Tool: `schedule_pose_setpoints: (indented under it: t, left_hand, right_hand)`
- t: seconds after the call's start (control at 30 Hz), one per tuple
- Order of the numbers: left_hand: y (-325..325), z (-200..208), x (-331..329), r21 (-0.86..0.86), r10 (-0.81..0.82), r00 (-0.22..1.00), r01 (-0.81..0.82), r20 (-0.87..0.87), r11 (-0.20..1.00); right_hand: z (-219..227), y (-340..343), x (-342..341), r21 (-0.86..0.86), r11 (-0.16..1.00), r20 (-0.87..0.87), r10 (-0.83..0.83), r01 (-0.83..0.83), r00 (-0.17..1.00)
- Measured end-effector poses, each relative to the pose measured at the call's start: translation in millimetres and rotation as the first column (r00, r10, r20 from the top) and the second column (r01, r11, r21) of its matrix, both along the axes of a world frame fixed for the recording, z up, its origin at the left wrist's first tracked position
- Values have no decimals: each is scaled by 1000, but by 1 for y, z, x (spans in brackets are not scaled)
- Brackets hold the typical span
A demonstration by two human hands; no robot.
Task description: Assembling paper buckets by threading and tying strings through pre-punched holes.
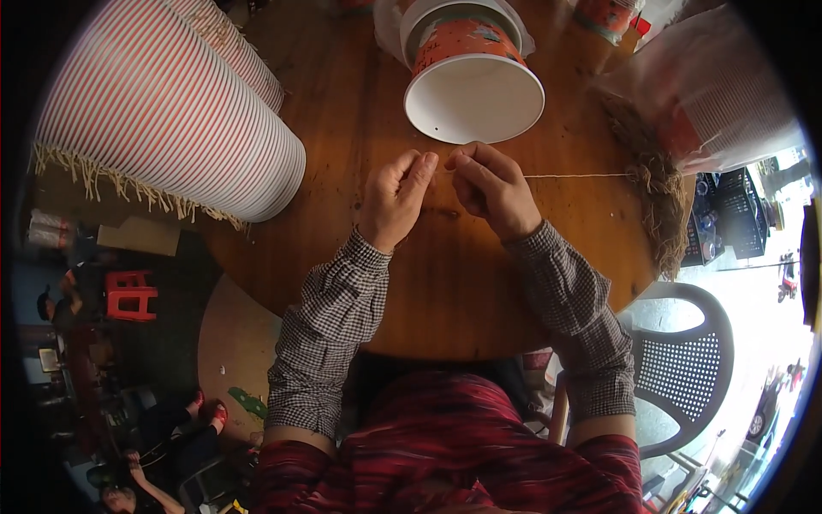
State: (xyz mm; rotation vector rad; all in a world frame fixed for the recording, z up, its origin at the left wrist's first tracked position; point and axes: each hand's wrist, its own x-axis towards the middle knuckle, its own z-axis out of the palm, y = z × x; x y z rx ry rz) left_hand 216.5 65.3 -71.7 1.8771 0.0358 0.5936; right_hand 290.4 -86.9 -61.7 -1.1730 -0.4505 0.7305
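Observation:
My left hand (399, 199) is closed in a pinch, thumb against the bent fingers, over the wooden table. Close beside it, my right hand (497, 190) pinches a thin pale string (578, 176). The string stretches right, fairly taut, to a bundle of brown fibre strands (659, 206) at the table's right edge. A short bit of it seems to show between the two hands; the fingers hide its end. Just beyond them lies an orange printed paper bucket (467, 43) on its side, its white mouth facing me.
Long nested stacks of paper buckets (171, 111) lie on the left, with pale string fringe (128, 184) beneath. Plastic-wrapped buckets (719, 94) stand at the far right. A grey chair (681, 368) is by the right edge of the wooden table (445, 283); a red stool (130, 295) and a seated person are at left.

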Motion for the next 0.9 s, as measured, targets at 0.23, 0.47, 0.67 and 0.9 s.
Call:
schedule_pose_setpoints:
  t: [0.23,0.47,0.67,0.9]
  left_hand:
    - [-1,9,-9,-156,-50,997,57,51,986]
    - [3,10,-3,-146,-21,990,41,138,988]
    - [6,8,-6,-169,-68,998,69,14,983]
    - [0,4,-7,-91,-55,998,53,-17,994]
  right_hand:
    - [-2,3,-3,169,981,-292,139,-92,946]
    - [-6,-2,0,233,962,-223,195,-142,955]
    - [2,-2,-5,209,971,-216,158,-113,964]
    - [2,-1,-7,132,983,-135,142,-125,981]
